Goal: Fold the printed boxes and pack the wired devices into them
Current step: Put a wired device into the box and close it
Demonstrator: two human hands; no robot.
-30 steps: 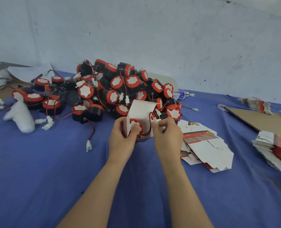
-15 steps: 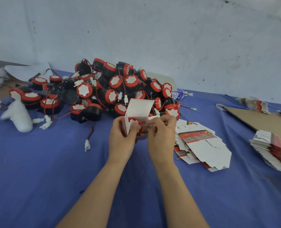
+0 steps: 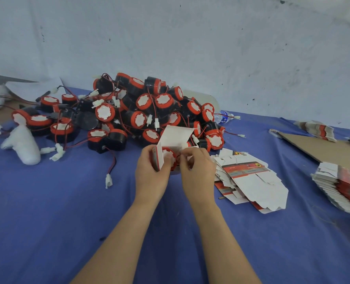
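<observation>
A small printed box [image 3: 175, 138] with its white lid flap standing open is held above the blue cloth. My left hand [image 3: 150, 173] grips its left side. A red-and-black wired device [image 3: 169, 155] sits inside the box's open mouth. My right hand [image 3: 198, 171] pinches at the device's wire and the box's right edge with curled fingers. Behind the box lies a big heap of the same wired devices [image 3: 141, 111]. Flat unfolded printed boxes [image 3: 249, 179] lie just right of my right hand.
A tall stack of flat boxes [image 3: 341, 189] sits at the right edge, a brown cardboard sheet [image 3: 321, 148] behind it. A white foam-wrapped lump [image 3: 22, 144] and loose white connectors [image 3: 108, 178] lie on the left. A plastic bottle [image 3: 223, 116] rests by the wall.
The box has tipped so its lid flap leans back. My right hand has drawn in closer to the device, and both hands have shifted slightly left.
</observation>
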